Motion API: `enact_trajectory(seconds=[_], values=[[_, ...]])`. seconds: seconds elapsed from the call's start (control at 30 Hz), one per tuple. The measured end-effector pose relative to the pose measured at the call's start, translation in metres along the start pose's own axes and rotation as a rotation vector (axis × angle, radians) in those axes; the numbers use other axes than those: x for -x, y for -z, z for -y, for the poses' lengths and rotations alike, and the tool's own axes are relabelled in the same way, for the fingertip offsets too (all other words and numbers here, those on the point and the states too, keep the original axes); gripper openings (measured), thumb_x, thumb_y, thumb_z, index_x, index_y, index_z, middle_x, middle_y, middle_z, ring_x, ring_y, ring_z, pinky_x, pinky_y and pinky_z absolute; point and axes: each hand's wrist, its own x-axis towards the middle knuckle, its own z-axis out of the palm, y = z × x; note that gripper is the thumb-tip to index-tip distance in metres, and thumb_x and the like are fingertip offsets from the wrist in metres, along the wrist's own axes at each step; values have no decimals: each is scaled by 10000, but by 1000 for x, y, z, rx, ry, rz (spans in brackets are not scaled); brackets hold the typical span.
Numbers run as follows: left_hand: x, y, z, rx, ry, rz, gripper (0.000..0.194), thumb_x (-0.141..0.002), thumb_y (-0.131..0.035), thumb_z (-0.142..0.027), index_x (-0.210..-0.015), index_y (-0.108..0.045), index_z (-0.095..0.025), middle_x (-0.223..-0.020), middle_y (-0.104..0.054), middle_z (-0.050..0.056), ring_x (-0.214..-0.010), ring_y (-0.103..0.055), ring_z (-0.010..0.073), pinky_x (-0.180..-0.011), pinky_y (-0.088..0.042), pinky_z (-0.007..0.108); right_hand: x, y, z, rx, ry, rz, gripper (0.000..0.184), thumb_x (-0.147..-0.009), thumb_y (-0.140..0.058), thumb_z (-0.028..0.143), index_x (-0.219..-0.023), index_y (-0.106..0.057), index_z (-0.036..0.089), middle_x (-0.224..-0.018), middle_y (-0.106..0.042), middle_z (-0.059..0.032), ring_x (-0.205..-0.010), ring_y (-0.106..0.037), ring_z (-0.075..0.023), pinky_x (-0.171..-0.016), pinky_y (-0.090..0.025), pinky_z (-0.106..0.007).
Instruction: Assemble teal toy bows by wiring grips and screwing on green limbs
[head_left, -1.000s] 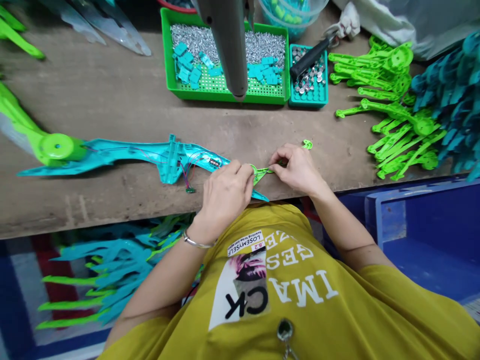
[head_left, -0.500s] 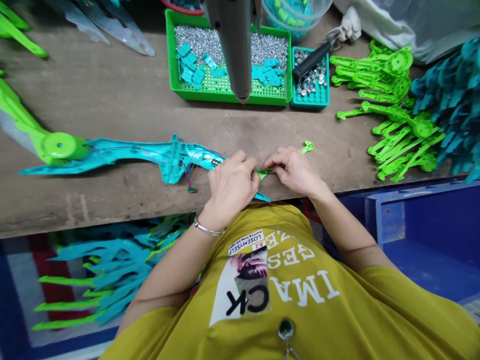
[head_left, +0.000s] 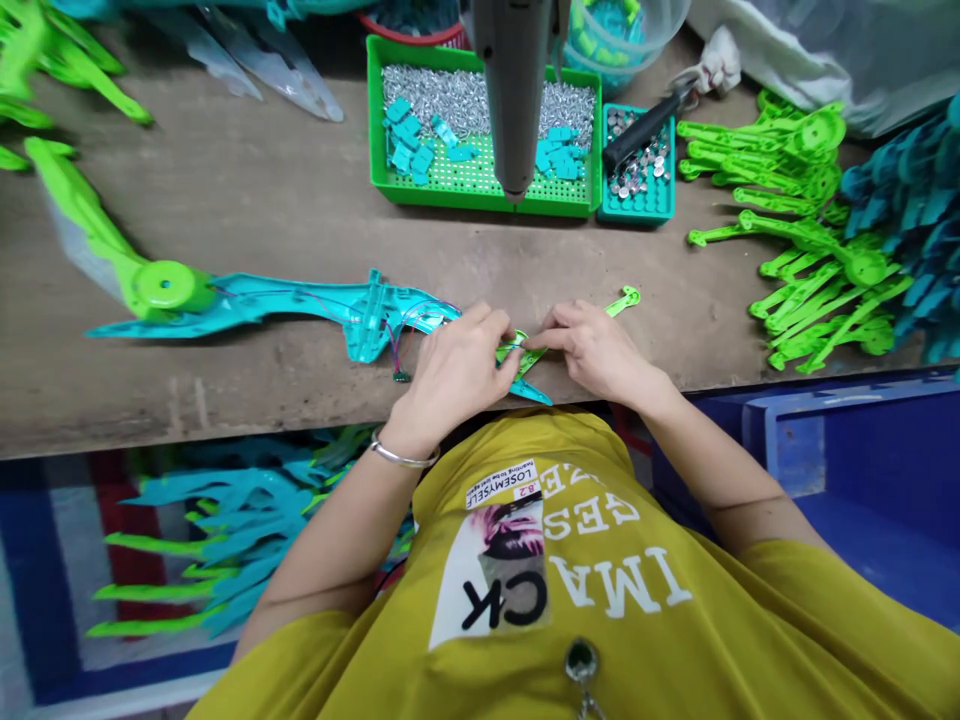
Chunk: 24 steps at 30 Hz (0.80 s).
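Note:
A long teal plastic half-shell point(head_left: 285, 293) lies along the bench, open side up, with thin red and blue wires running inside it. A small green circuit board point(head_left: 401, 377) hangs from its wires beside the shell. My left hand point(head_left: 469, 360) is closed over the shell's right end, gripping the round end of a bright green plastic arm point(head_left: 621, 302). That arm slants up to the right, passing under my right hand point(head_left: 592, 350). My right thumb and forefinger pinch a thin dark wire at the round end, close to my left fingertips. My fingers hide most of the joint.
A green basket point(head_left: 480, 200) of screws and teal pieces stands behind, under a hanging screwdriver point(head_left: 516, 120). Beside it, a black-handled tool point(head_left: 645, 135) rests on a teal tray point(head_left: 637, 212) of metal caps. Green arms point(head_left: 810, 240) are piled right; a blue crate point(head_left: 862, 480) sits below.
The green arm has swung so that its far end sticks out further up and right past my right hand. Both hands stay close together. The whole view has shifted slightly.

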Motion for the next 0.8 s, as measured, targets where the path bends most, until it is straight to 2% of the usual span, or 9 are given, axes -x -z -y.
enact_trajectory(seconds=[0.1, 0.17, 0.3, 0.43, 0.53, 0.8], values=[[1, 4, 11, 92, -107, -3, 108, -930, -536, -195, -952, -638, -167, -934, -656, 84, -907, -643, 250, -784, -478, 357, 0, 2, -1, 40, 29, 10, 506, -949, -412, 51, -1223, -780, 267, -1013, -683, -86, -881, -492, -234, -827, -376, -381], [1, 6, 15, 99, -155, -12, 154, -962, -483, -163, -930, -633, -167, -930, -638, 83, -898, -628, 240, -791, -479, 358, 1, 3, -1, 54, 45, 18, 498, -948, -423, 53, -1231, -777, 260, -1016, -684, -94, -886, -492, -237, -825, -379, -380], [3, 7, 13, 113, -232, -49, 210, -1014, -424, -170, -934, -618, -161, -950, -606, 92, -888, -595, 231, -786, -479, 357, 1, 4, -1, 64, 44, 13, 504, -949, -425, 51, -1230, -777, 277, -1007, -685, -89, -881, -501, -235, -810, -383, -373], [7, 7, 16, 78, -320, 0, 249, -1034, -408, -203, -939, -633, -155, -912, -584, 87, -855, -572, 226, -763, -468, 348, 0, 4, 0, 59, 29, 33, 506, -944, -440, 44, -1231, -779, 286, -1018, -690, -87, -901, -523, -238, -807, -385, -370], [8, 6, 22, 3, -304, 3, 250, -1020, -425, -202, -943, -659, -159, -922, -597, 96, -877, -579, 243, -785, -463, 370, 0, 4, 0, 59, 30, 36, 494, -931, -467, 38, -1216, -785, 285, -1036, -697, -86, -905, -530, -236, -815, -384, -371], [2, 8, 24, -125, -104, -70, 216, -982, -496, -242, -912, -696, -195, -963, -667, 106, -1010, -602, 312, -948, -398, 524, -1, 4, 0, 85, 36, 34, 501, -945, -448, 45, -1221, -785, 292, -1028, -693, -89, -900, -540, -234, -807, -368, -374]])
